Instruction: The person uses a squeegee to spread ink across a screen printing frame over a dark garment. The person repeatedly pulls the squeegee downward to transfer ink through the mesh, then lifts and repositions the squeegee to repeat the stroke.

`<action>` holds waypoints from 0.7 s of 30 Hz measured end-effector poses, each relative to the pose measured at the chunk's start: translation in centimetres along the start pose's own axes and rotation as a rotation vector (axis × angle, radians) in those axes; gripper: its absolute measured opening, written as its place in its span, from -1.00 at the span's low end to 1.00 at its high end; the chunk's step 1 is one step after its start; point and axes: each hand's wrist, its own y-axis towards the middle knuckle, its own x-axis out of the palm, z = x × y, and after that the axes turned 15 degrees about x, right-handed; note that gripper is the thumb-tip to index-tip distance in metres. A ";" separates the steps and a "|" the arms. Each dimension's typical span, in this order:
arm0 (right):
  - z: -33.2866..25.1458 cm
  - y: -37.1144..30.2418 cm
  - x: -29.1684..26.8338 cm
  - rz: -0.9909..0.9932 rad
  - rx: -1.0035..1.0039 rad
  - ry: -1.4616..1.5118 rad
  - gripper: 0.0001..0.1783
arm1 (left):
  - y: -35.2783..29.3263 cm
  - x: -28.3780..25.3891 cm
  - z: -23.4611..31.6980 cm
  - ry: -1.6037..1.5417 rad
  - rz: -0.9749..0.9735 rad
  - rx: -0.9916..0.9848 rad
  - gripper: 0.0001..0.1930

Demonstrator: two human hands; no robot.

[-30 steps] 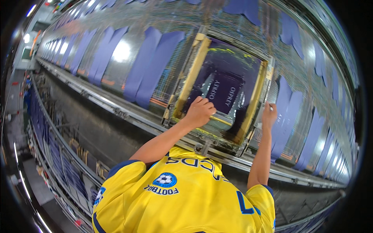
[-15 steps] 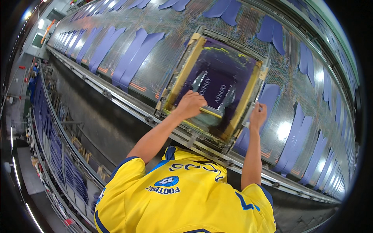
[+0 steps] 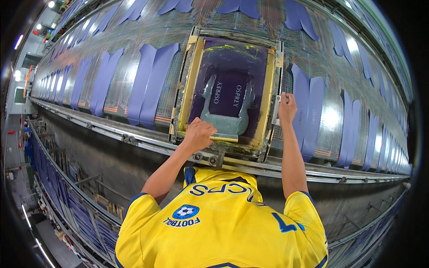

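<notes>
A screen printing frame (image 3: 271, 71) with a dark purple mesh lies on the long table before me. My left hand (image 3: 200, 135) is closed around a squeegee (image 3: 225, 138) at the near end of the mesh. Grey-green ink (image 3: 227, 124) spreads just beyond the blade, with two streaks running up beside the pale lettering. At the frame's right side, my right hand (image 3: 287, 108) has its fingers curled on a metal strip (image 3: 276, 110) along the edge. Printed purple fabric pieces (image 3: 308, 111) lie to the right of that hand.
Paired purple fabric pieces (image 3: 152, 80) line the table (image 3: 120, 89) on both sides and along its far half. A metal rail (image 3: 147, 142) runs along the near edge. Lower left, a rack (image 3: 67, 178) holds more purple material.
My left hand has drawn the squeegee nearer to me, to the near end of the mesh. The view has turned, so the frame looks straighter. My right hand stays at the frame's right edge.
</notes>
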 end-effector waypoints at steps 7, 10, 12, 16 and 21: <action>2.1 -1.9 -3.7 0.041 0.007 -0.295 -0.73 | 4.3 2.7 -1.9 -0.019 0.027 0.043 -0.77; 2.2 -3.2 -4.5 0.134 -0.247 -0.443 -0.69 | 8.0 3.0 -4.3 0.027 0.046 0.070 -0.80; -1.1 -4.3 -4.2 0.137 -0.627 -0.341 -0.62 | 10.0 2.0 -5.7 0.050 0.026 0.081 -0.79; -10.3 -6.8 -2.1 -0.573 -0.682 -0.455 -0.57 | 12.8 0.3 -7.1 0.069 -0.032 0.072 -0.79; -6.3 -6.8 0.2 -0.443 -0.755 -0.684 -0.69 | 13.7 1.9 -5.4 0.049 0.039 0.060 -0.85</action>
